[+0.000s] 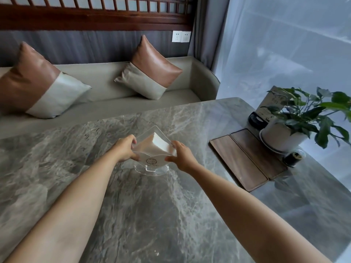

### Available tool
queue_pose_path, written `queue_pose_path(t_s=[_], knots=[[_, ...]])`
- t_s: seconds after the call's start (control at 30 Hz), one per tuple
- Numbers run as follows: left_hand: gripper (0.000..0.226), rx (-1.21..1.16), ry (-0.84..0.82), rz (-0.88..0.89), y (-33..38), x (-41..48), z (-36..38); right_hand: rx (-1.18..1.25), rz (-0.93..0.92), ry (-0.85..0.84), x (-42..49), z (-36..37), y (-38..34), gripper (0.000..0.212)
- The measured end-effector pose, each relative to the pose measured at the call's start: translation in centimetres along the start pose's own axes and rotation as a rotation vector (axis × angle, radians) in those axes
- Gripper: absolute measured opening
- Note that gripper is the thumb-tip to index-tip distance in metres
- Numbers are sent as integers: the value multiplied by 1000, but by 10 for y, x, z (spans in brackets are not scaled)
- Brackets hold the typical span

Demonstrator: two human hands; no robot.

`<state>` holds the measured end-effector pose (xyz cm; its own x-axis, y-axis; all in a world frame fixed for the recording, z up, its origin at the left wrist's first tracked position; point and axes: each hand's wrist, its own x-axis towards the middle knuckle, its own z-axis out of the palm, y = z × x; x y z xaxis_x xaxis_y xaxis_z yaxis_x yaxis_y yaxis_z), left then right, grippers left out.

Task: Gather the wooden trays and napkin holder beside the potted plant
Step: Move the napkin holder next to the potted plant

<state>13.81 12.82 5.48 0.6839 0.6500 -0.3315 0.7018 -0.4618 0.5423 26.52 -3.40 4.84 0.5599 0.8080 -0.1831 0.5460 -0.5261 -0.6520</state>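
Note:
A clear acrylic napkin holder (152,149) filled with white napkins stands on its round foot in the middle of the grey marble table (152,215). My left hand (125,149) grips its left side and my right hand (181,156) grips its right side. Two flat wooden trays lie side by side at the right: the lighter one (238,164) nearer me, the darker one (260,152) against the potted plant (296,120). The plant has green leaves and sits in a white pot on a saucer.
A small dark jar (293,158) stands in front of the pot, a black round object (256,120) and a card stand (269,105) behind it. A bench with two cushions (150,69) runs along the far table edge. A sheer curtain hangs at the right.

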Motion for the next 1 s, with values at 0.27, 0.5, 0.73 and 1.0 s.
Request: queue_pose_path(t_s=[0.27,0.5,0.73,1.0], knots=[[53,69,-28,149,111,-17,21,25,13,109,-50,-90,54,60],[49,168,-214,330,253,-24,101,-11,108,227,-123,-182,161,49],[38,291,-280,517,380,-22,210,9,286,350,-189,-252,279,46],[49,290,-390,535,489,-12,313,112,473,466,-222,-302,385,56]])
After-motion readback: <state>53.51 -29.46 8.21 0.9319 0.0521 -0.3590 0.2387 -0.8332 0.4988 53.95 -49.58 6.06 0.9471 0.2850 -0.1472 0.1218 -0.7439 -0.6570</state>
